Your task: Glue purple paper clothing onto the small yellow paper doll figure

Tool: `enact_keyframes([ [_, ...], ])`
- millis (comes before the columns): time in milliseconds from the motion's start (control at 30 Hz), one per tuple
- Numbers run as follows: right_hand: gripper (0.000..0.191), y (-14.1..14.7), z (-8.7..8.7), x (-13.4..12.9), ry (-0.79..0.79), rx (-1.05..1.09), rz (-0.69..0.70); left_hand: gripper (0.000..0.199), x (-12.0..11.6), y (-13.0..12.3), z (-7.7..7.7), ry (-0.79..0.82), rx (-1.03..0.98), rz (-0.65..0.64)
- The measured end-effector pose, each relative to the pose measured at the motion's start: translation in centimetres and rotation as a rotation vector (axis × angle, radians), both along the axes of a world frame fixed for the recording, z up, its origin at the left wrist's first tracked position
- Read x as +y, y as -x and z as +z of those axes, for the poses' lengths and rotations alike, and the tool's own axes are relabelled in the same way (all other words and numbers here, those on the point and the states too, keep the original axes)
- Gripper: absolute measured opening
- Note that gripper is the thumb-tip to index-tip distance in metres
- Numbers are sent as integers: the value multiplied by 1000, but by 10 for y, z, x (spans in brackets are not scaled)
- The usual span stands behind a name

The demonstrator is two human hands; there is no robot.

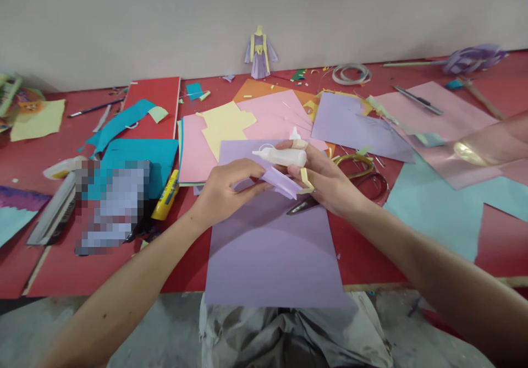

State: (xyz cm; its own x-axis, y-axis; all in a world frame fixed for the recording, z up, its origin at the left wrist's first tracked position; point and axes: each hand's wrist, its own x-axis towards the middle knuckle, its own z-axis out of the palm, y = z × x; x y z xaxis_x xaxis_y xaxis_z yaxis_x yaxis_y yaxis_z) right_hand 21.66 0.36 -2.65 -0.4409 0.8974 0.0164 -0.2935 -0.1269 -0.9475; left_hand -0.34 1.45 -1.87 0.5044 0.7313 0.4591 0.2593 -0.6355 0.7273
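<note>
My left hand (225,188) pinches one end of a small folded purple paper piece (282,183) between thumb and fingers. In my right hand (332,178) lies a small white glue bottle (284,157), its nozzle pointing left. A bent yellow paper strip (306,177) is at my right thumb and fingers, by the purple piece's right end; whether the two are joined I cannot tell. Below both hands lies a large purple sheet (272,258). A pair of scissors (305,205) rests partly under my right hand.
A purple and yellow paper figure (259,54) stands against the wall. Around the red table (185,269) lie pink sheets (429,104), blue sheets (441,203), a yellow glue stick (165,195), a craft knife (418,99), a coil of clear tubing (352,74) and paper scraps.
</note>
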Motion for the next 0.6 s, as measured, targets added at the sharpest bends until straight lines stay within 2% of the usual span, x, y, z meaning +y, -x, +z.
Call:
enact_keyframes([
  [333, 28, 1, 0, 0, -59, -60, -144, 12, -2, -2, 0, 228, -51, 40],
  [600, 36, 1, 0, 2, -93, -98, -257, 16, -1, -2, 0, 314, -98, 82],
])
